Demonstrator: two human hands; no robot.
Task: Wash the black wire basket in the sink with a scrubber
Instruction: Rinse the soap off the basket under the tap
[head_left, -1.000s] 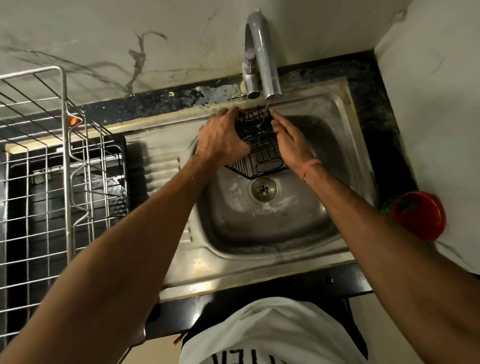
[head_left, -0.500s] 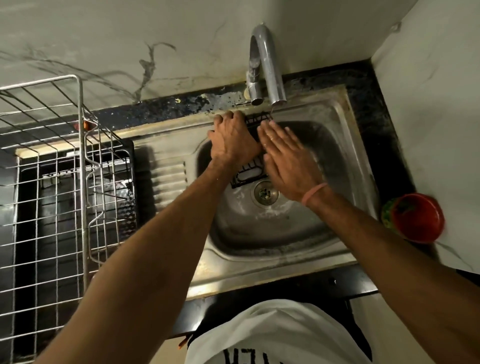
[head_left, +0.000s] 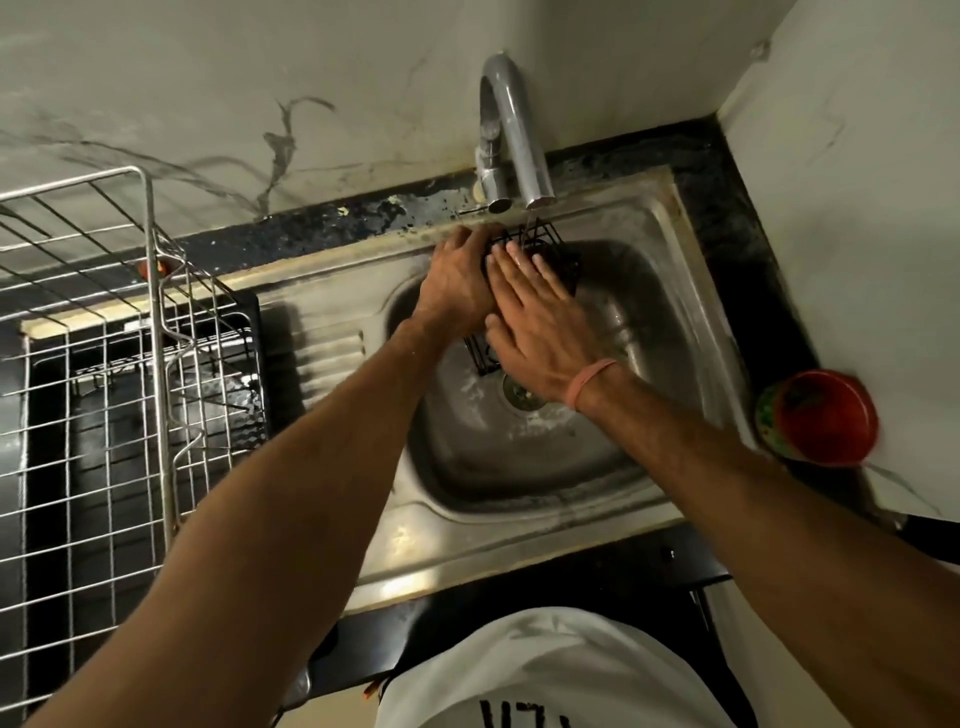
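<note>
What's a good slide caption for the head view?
Both hands rinse a black wire basket under the tap.

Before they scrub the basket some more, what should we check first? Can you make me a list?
1. Basket held firmly: ok. The left hand grips the black wire basket.
2. Basket over the sink: ok.
3. Water running: ok. A thin stream falls from the tap onto the basket.
4. Scrubber in hand: cannot tell. The right hand lies flat on the basket, fingers spread; no scrubber shows.
5. Drain open: cannot tell, partly hidden.
6. Red cup clear of the arms: ok.
</note>
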